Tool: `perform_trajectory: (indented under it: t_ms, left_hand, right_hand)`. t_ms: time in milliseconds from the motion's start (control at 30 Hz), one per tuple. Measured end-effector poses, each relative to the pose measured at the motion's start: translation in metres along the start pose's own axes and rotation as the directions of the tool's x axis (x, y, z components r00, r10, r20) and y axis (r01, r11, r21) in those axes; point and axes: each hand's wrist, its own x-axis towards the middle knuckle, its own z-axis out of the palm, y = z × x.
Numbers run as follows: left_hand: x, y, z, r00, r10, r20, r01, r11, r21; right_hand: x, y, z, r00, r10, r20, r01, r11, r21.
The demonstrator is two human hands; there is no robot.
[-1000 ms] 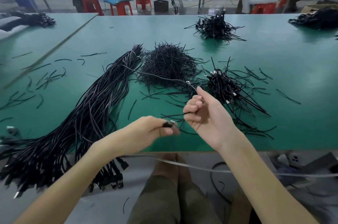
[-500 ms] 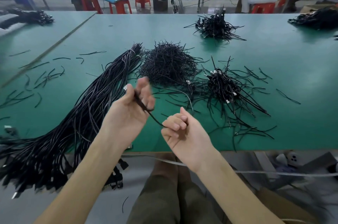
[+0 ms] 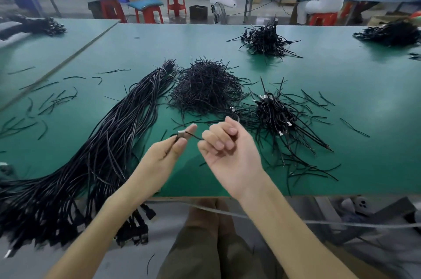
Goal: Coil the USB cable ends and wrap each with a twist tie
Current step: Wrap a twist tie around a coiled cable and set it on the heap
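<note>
Green worktop, viewed from the seated person's side, with the heap of twist ties at its middle taken as the landmark. Left of the heap, the bundle of uncoiled cables starts just beside it and runs to the near edge, where its ends hang over. Right of the heap, touching its fringe, sits the pile of tied cables. On the near side of the heap, raised above the worktop, both hands are close together but not touching. The left hand pinches the end of one USB cable between thumb and forefinger, just behind its metal plug. The right hand, nearer the tied pile, has its fingers curled where the short visible span of cable runs into them. Where the rest of the cable goes cannot be told. No loop shows between the hands and neither holds a tie, so the step appears to be the start of coiling. The next move likely calls for the right hand to lay turns against the plug while the left keeps its pinch, then a reach forward to the heap for a single tie.
</note>
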Motion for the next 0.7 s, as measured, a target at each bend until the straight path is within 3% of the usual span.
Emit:
perform_trajectory:
  t_ms: [67, 100, 167, 233, 267, 300, 333, 367, 400, 433, 467, 500, 567, 633, 700]
  left_hand:
    - [0.007, 0.005, 0.011, 0.997, -0.056, -0.053, 0.033, 0.932, -0.362]
    - [0.009, 0.01, 0.018, 0.991, -0.117, -0.063, 0.063, 0.83, -0.554]
    - [0.015, 0.022, 0.028, 0.958, -0.287, -0.015, 0.137, 0.501, -0.854]
    - [0.017, 0.032, 0.023, 0.921, -0.383, 0.067, 0.138, 0.162, -0.977]
    - [0.017, 0.035, 0.018, 0.921, -0.381, 0.082, 0.115, 0.067, -0.991]
    - [0.016, 0.038, 0.013, 0.928, -0.361, 0.092, 0.114, 0.041, -0.993]
    - [0.014, 0.041, 0.009, 0.944, -0.311, 0.109, 0.142, 0.084, -0.986]
    - [0.009, 0.043, 0.005, 0.962, -0.241, 0.132, 0.186, 0.222, -0.957]
    - [0.003, 0.045, 0.003, 0.971, -0.161, 0.177, 0.232, 0.462, -0.856]
    - [-0.003, 0.045, 0.003, 0.966, -0.097, 0.241, 0.234, 0.73, -0.643]
    - [-0.007, 0.043, 0.005, 0.947, -0.065, 0.314, 0.184, 0.913, -0.365]
    - [-0.009, 0.041, 0.009, 0.925, -0.057, 0.376, 0.107, 0.988, -0.113]
    - [-0.01, 0.035, 0.017, 0.932, -0.088, 0.352, 0.031, 0.986, 0.164]
    - [-0.009, 0.024, 0.024, 0.98, -0.087, 0.177, 0.047, 0.974, 0.223]
    - [-0.007, 0.017, 0.029, 0.998, -0.062, -0.018, 0.064, 0.986, 0.154]
  right_hand:
    - [-0.003, 0.019, -0.004, 0.999, 0.032, 0.009, -0.032, 0.999, 0.004]
    - [-0.003, 0.026, -0.008, 0.999, 0.037, -0.009, -0.037, 0.999, 0.007]
    - [-0.004, 0.034, -0.017, 0.997, 0.035, -0.075, -0.033, 0.999, 0.036]
    - [-0.003, 0.029, -0.028, 0.989, 0.031, -0.147, -0.02, 0.997, 0.077]
    - [-0.003, 0.024, -0.033, 0.984, 0.03, -0.173, -0.013, 0.995, 0.098]
    - [-0.002, 0.018, -0.037, 0.982, 0.028, -0.188, -0.007, 0.994, 0.109]
    - [-0.002, 0.012, -0.039, 0.981, 0.025, -0.19, -0.007, 0.995, 0.099]
    - [-0.001, 0.006, -0.04, 0.983, 0.022, -0.184, -0.01, 0.998, 0.067]
    - [0.001, 0.002, -0.038, 0.984, 0.019, -0.176, -0.015, 1.0, 0.025]
    - [0.003, -0.001, -0.035, 0.986, 0.015, -0.168, -0.018, 1.0, -0.014]
    - [0.006, -0.005, -0.031, 0.987, 0.009, -0.159, -0.016, 0.999, -0.047]
    - [0.008, -0.007, -0.026, 0.989, 0.0, -0.147, -0.011, 0.997, -0.08]
    - [0.01, -0.008, -0.018, 0.994, -0.021, -0.112, 0.003, 0.988, -0.156]
    - [0.008, -0.005, -0.013, 0.997, -0.038, -0.072, 0.024, 0.981, -0.193]
    - [0.006, -0.001, -0.01, 0.998, -0.042, -0.039, 0.036, 0.987, -0.155]
